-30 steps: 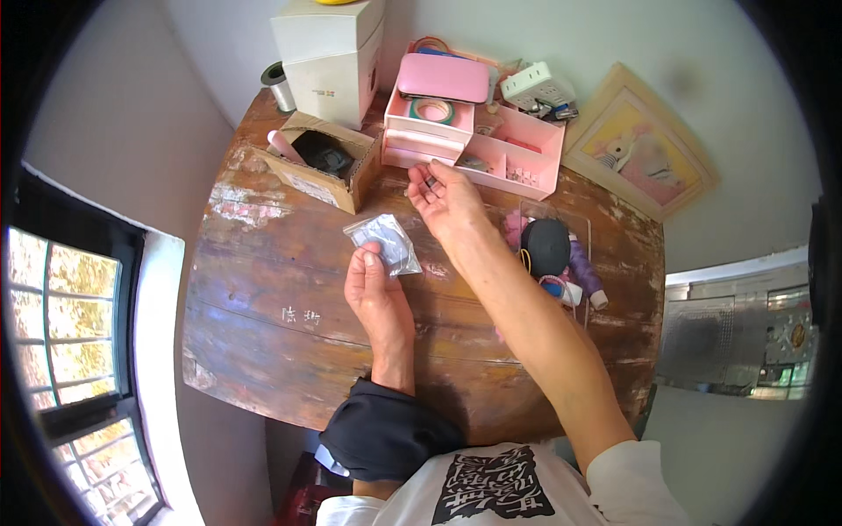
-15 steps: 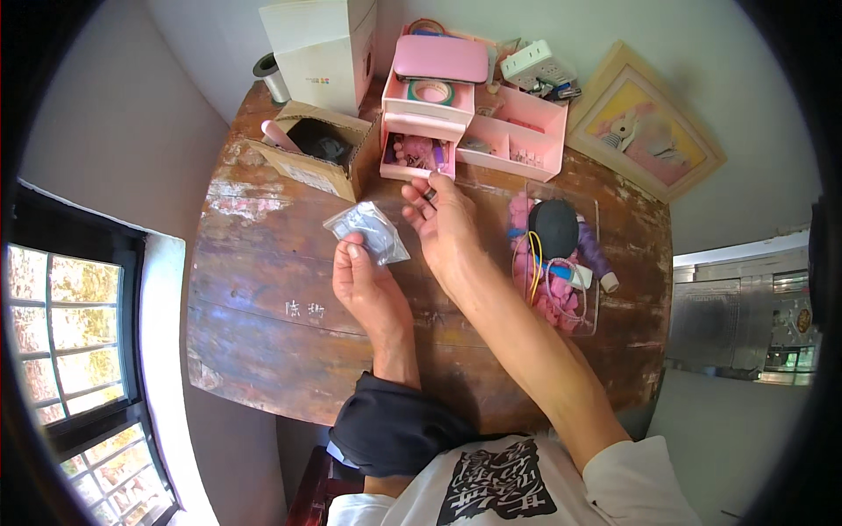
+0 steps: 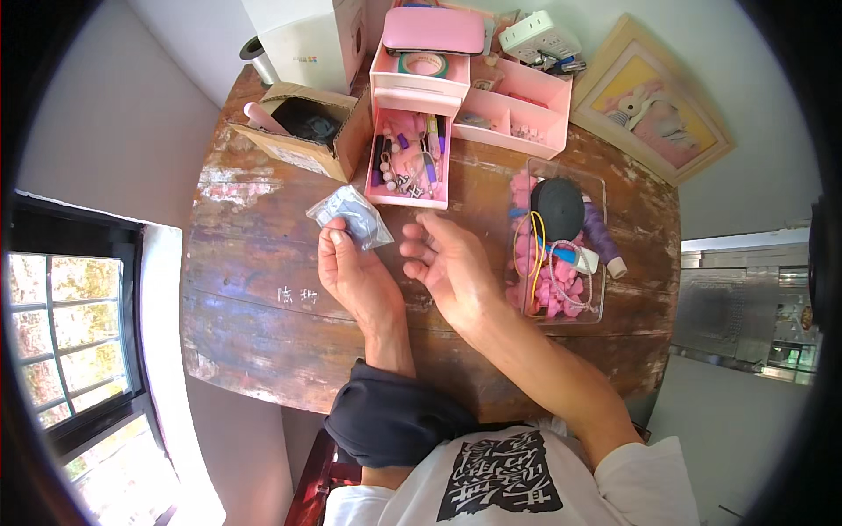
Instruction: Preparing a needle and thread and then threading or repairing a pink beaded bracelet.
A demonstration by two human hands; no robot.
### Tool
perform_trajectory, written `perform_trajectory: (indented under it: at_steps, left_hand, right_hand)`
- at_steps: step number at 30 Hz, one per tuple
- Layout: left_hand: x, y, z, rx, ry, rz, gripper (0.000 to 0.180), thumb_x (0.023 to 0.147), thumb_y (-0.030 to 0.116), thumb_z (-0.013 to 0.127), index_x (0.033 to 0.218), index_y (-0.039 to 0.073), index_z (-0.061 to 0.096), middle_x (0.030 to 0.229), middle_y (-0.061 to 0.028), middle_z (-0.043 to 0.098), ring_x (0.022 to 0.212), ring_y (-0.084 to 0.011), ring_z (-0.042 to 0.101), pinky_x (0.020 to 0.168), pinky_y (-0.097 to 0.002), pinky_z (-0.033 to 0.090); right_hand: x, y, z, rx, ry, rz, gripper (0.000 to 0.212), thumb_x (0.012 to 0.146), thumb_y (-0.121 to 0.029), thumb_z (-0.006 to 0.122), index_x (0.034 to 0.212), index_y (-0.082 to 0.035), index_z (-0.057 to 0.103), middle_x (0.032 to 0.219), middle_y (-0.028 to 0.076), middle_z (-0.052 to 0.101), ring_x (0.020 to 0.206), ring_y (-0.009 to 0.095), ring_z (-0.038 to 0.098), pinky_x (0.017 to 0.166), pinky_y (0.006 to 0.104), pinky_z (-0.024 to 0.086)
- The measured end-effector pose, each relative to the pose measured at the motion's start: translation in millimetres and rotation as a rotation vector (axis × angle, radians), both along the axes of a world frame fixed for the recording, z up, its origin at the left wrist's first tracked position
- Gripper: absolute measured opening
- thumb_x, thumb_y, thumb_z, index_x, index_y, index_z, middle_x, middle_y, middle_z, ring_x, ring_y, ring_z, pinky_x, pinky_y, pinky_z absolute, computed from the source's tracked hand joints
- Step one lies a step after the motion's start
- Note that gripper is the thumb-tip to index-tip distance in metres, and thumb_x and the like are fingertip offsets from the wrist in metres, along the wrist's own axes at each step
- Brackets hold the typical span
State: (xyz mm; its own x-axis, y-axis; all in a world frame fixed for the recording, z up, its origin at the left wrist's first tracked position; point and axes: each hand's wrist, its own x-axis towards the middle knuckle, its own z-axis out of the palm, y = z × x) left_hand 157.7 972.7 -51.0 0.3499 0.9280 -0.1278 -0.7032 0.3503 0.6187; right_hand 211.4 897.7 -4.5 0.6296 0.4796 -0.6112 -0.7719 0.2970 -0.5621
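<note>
My left hand (image 3: pixel 364 289) pinches a small clear plastic packet (image 3: pixel 353 216) by its lower edge; something flat and grey-blue lies inside. My right hand (image 3: pixel 454 267) is a little to the right, its fingers loosely bent and apart with nothing in them. Just beyond both hands, a pink drawer (image 3: pixel 409 202) stands pulled out of a pink desktop organizer (image 3: pixel 443 98). Inside the drawer are a string of pale beads (image 3: pixel 388 171), small metal pieces and several purple and dark sticks or tubes.
An open cardboard box (image 3: pixel 320 162) stands left of the drawer. On the right, a clear tray (image 3: pixel 561 317) holds pink pieces, a black ball-shaped item (image 3: pixel 557 209) and cords, with a purple spool (image 3: pixel 599 237) alongside. Behind are a power strip (image 3: pixel 539 39) and a framed picture (image 3: pixel 653 105).
The pink drawer has come out toward me, showing its contents. My right hand has let go of its front and drawn back. My left hand still holds the packet.
</note>
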Motion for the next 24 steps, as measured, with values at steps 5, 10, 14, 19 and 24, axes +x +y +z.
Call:
perform_trajectory:
  at_steps: [5, 10, 14, 19, 24]
  left_hand:
    - [2, 0, -4, 0.002, -0.003, 0.031, 0.015, 0.097, 0.012, 0.050, 0.103, 0.001, 0.058, 0.103, -0.0064, 0.060, 0.097, -0.0144, 0.056, 0.089, -0.0293, 0.043]
    - [1, 0, -2, 0.002, 0.009, 0.045, 0.014, 0.097, 0.012, 0.051, 0.103, 0.001, 0.059, 0.102, -0.0061, 0.060, 0.096, -0.0139, 0.056, 0.089, -0.0286, 0.043]
    - [2, -1, -3, -0.001, 0.019, 0.035, 0.014, 0.097, 0.012, 0.050, 0.102, 0.001, 0.058, 0.101, -0.0059, 0.060, 0.094, -0.0134, 0.056, 0.087, -0.0280, 0.043]
    - [5, -2, 0, -0.005, 0.025, 0.016, 0.013, 0.097, 0.011, 0.050, 0.101, 0.000, 0.057, 0.100, -0.0062, 0.060, 0.093, -0.0130, 0.056, 0.086, -0.0275, 0.043]
    - [2, -1, 4, -0.012, 0.036, 0.001, 0.013, 0.097, 0.012, 0.050, 0.101, 0.000, 0.055, 0.100, -0.0071, 0.060, 0.092, -0.0129, 0.056, 0.084, -0.0276, 0.044]
  right_hand:
    - [4, -35, 42, 0.125, -0.158, 0.231, 0.016, 0.091, -0.014, 0.057, 0.103, -0.004, 0.054, 0.091, 0.007, 0.061, 0.073, 0.014, 0.060, 0.057, 0.0276, 0.048]
    - [54, -42, 85, 0.178, -0.359, 0.245, 0.018, 0.092, -0.011, 0.054, 0.107, -0.001, 0.054, 0.092, 0.008, 0.062, 0.076, 0.014, 0.061, 0.059, 0.0276, 0.049]
    - [82, -18, 84, 0.151, -0.412, 0.249, 0.028, 0.091, -0.011, 0.056, 0.114, 0.004, 0.054, 0.098, 0.009, 0.061, 0.094, 0.017, 0.059, 0.074, 0.0272, 0.049]
    - [89, 26, 62, 0.158, -0.201, 0.171, 0.030, 0.089, -0.005, 0.056, 0.114, 0.012, 0.049, 0.117, 0.020, 0.052, 0.107, 0.027, 0.056, 0.087, 0.0361, 0.049]
    - [101, 44, 51, 0.185, -0.126, 0.065, 0.030, 0.088, -0.003, 0.058, 0.112, 0.012, 0.048, 0.113, 0.019, 0.050, 0.106, 0.029, 0.056, 0.085, 0.0375, 0.049]
